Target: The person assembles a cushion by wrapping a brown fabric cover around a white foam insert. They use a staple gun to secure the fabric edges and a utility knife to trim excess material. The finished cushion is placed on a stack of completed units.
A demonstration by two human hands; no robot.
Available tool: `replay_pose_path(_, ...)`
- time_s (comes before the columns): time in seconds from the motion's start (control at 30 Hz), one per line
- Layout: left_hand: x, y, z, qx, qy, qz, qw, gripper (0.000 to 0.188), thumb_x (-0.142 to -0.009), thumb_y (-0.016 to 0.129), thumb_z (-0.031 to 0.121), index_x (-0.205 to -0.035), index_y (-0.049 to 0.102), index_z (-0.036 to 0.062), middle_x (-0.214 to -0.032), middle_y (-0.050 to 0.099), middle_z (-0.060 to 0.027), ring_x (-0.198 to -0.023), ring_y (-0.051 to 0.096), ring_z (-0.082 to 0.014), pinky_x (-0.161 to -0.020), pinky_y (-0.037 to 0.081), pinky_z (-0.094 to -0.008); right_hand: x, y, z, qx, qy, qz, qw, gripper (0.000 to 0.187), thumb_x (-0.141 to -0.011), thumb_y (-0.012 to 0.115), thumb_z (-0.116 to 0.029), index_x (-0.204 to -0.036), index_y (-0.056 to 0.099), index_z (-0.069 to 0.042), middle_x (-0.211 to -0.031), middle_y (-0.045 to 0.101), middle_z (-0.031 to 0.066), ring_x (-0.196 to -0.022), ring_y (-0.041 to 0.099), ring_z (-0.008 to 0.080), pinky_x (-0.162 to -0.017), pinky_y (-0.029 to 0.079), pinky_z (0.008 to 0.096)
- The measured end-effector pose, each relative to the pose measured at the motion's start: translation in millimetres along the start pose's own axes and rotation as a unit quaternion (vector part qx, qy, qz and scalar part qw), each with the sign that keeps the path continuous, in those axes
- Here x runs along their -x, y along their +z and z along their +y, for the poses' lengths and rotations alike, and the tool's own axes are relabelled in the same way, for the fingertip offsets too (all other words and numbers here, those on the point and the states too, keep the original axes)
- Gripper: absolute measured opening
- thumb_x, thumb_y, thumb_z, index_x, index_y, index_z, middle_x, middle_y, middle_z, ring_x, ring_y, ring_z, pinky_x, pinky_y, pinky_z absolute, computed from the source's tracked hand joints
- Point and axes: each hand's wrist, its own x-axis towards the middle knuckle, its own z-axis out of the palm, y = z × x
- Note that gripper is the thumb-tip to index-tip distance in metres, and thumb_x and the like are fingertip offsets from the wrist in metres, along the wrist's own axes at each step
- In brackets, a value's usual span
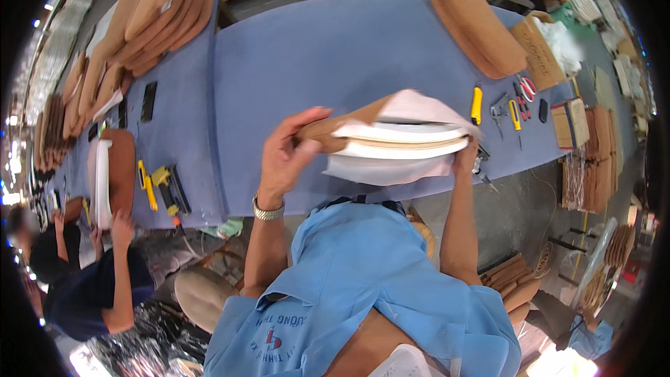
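Above the near part of the blue-covered table I hold up a brown upholstered cushion (357, 113), edge toward me. White padding layers (398, 131) show along its open side, and pale lining flaps (391, 169) spread above and below them. My left hand (285, 153) grips the brown left end, thumb on the near side and fingers behind. At the right end my right hand (466, 156) is closed on the cushion's edge; its fingers are partly hidden and slightly blurred.
The blue table (300, 49) bears stacked brown cushions (164, 14) far left and more cushions (478, 28) far right. A yellow cutter (476, 103), pliers (499, 113) and scissors (527, 86) lie right; a staple gun (169, 188) lies left. A co-worker's hand (122, 227) touches another cushion (121, 171).
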Motion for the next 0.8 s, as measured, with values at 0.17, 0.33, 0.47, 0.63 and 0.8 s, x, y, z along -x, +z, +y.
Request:
replay_pose_path(0.17,1,11,22,-0.170,0.058,-0.077,0.981,0.052,-0.088,0.082,0.009,-0.136,0.063,0.0038,-0.137,0.067,-0.0200,-0.130,0.062,-0.0313,-0.109,0.050,-0.0417,-6,-3,-28,-0.005,-0.017,-0.017,1.000,0.035,-0.108,0.052,-0.026,-0.129,0.063,0.000,-0.125,0.066,0.0158,-0.115,0.064,0.0264,-0.101,0.051,0.0387)
replay_pose_path(0.33,5,22,25,-0.183,0.054,-0.050,0.980,0.049,-0.090,0.081,0.012,-0.135,0.063,0.0036,-0.135,0.068,-0.0198,-0.125,0.066,-0.0316,-0.102,0.055,-0.0390,5,20,-185,0.123,-0.205,0.039,0.970,0.027,-0.102,0.064,-0.010,-0.127,0.066,0.000,-0.125,0.070,0.0152,-0.116,0.066,0.0222,-0.102,0.051,0.0351)
replay_pose_path(0.47,3,23,26,-0.190,0.073,-0.044,0.978,0.047,-0.090,0.080,0.010,-0.134,0.063,0.0023,-0.135,0.068,-0.0194,-0.125,0.066,-0.0307,-0.103,0.055,-0.0390,101,65,-338,0.081,-0.437,-0.213,0.870,0.036,-0.091,0.070,-0.002,-0.127,0.070,-0.009,-0.135,0.069,0.0099,-0.124,0.064,0.0257,-0.107,0.048,0.0402)
replay_pose_path(0.63,7,21,23,-0.213,0.085,-0.012,0.973,0.045,-0.090,0.079,0.006,-0.132,0.064,0.0025,-0.133,0.069,-0.0180,-0.121,0.068,-0.0304,-0.102,0.056,-0.0389,155,122,-366,0.093,-0.519,-0.418,0.740,0.028,-0.086,0.077,-0.009,-0.114,0.074,-0.012,-0.127,0.070,0.0059,-0.122,0.062,0.0303,-0.103,0.048,0.0425)
replay_pose_path(0.8,16,24,22,-0.215,0.055,0.017,0.975,0.042,-0.091,0.078,0.004,-0.131,0.063,0.0028,-0.131,0.070,-0.0174,-0.118,0.070,-0.0285,-0.100,0.056,-0.0385,163,136,-345,0.092,-0.484,-0.436,0.753,0.022,-0.087,0.077,-0.010,-0.109,0.076,-0.012,-0.110,0.069,0.0043,-0.103,0.064,0.0283,-0.090,0.051,0.0406)
